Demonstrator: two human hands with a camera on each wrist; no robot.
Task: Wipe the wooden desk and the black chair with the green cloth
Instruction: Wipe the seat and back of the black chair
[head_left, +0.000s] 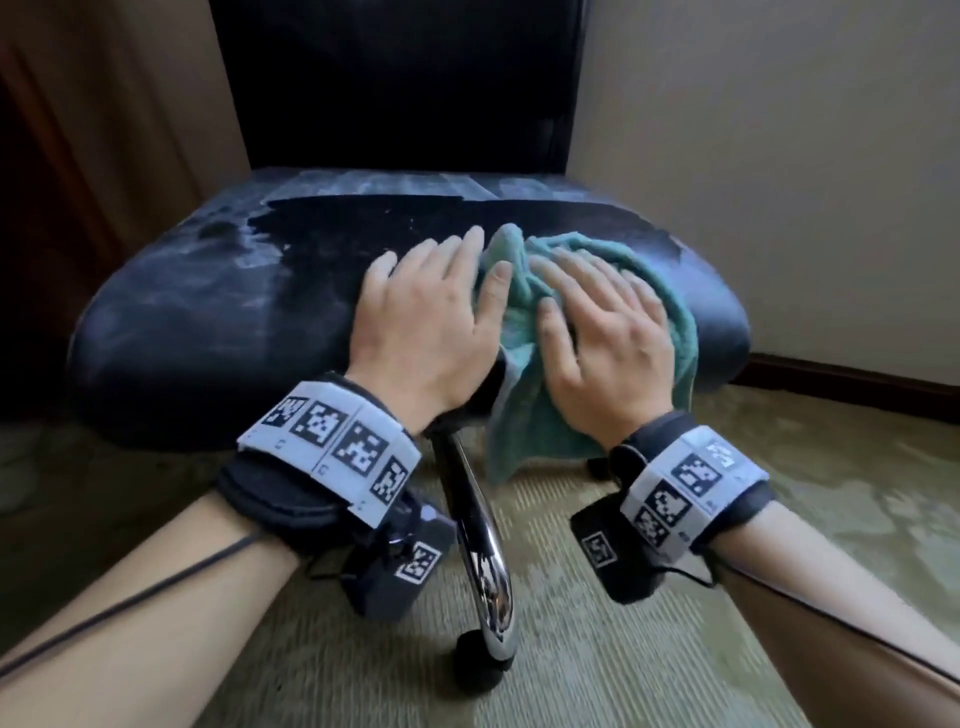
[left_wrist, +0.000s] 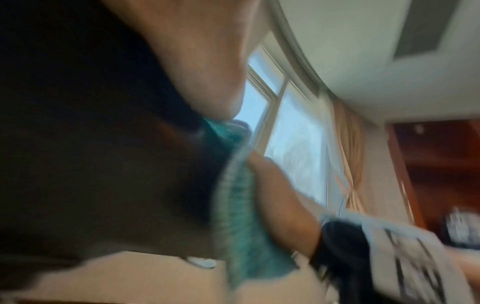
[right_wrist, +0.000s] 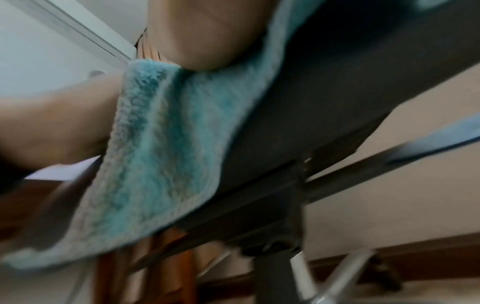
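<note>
The black chair's seat fills the middle of the head view, its backrest upright behind. A streaky grey film covers the seat's left and rear; the centre is darker. The green cloth lies bunched on the seat's front right, one corner hanging over the front edge. My right hand presses flat on the cloth. Just left of it, my left hand lies flat on the bare seat with its thumb touching the cloth's fold. The blurred left wrist view catches the cloth against the dark seat.
A chrome base leg with a black caster juts toward me over the green carpet. A pale wall and dark baseboard stand close on the right; a curtain hangs at the left.
</note>
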